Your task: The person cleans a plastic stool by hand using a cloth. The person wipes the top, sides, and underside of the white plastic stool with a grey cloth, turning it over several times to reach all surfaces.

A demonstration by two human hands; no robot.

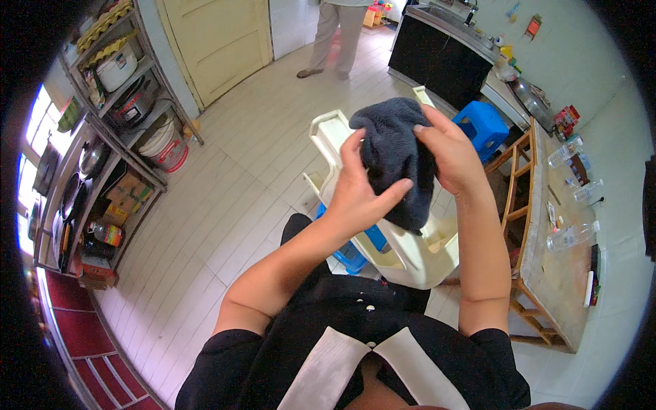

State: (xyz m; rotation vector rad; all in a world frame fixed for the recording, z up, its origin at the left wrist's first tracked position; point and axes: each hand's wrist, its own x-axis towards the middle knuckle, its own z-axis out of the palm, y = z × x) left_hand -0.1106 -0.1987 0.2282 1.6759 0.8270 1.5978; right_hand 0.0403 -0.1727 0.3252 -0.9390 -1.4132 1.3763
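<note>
A dark grey cloth (392,154), bunched up, is held between my two hands in front of me. My left hand (361,184) grips its left side, with the thumb lying across the lower front. At the upper right edge, my right hand (448,148) pinches the cloth between thumb and fingers. Beneath the cloth lies a cream plastic rack (379,251) with open compartments, close to my lap. Part of the rack is hidden by the cloth and hands. A blue plastic stool (353,256) shows under the rack.
Another blue stool (482,128) stands at the right, beside a wooden-framed table (558,287) bearing plastic bottles. On the left are metal shelves (148,66) with pots and a white bucket (165,146) near them. A person (341,36) stands ahead, near a black-fronted sink cabinet (441,51).
</note>
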